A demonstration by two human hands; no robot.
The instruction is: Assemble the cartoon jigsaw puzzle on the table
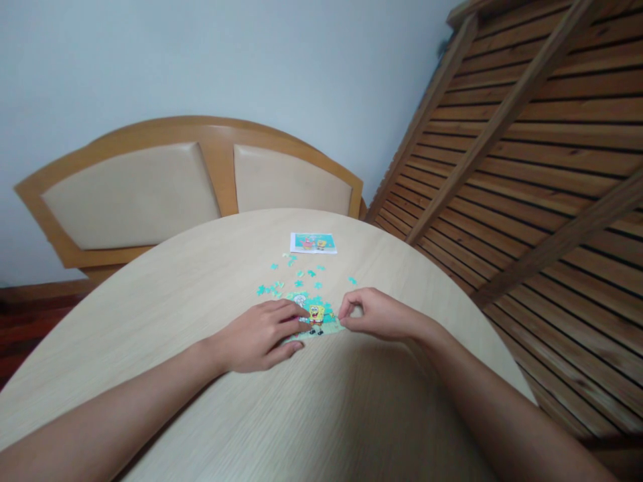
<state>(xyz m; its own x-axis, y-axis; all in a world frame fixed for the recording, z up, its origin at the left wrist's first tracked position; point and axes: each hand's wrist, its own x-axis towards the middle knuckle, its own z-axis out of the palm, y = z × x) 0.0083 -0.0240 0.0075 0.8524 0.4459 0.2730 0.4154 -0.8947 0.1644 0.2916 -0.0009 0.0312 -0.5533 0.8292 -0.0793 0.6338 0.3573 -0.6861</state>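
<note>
A partly joined jigsaw puzzle point(329, 328) lies flat on the table, with a yellow square cartoon figure on a teal and pale green ground. My left hand point(261, 333) rests palm down over its left side, fingers stretched out onto the pieces and covering part of the picture. At the right edge of the puzzle, my right hand point(366, 313) pinches thumb and forefinger together on what looks like a small puzzle piece, mostly hidden by the fingertips. Several loose teal puzzle pieces point(299, 284) are scattered just beyond the joined part.
Farther back on the round wooden table point(201, 288) lies a picture sheet point(314, 244) with a pink and a yellow cartoon figure. Behind the table stands a padded wooden headboard point(228, 167) against a pale wall. A slatted wooden panel point(532, 161) leans on the right.
</note>
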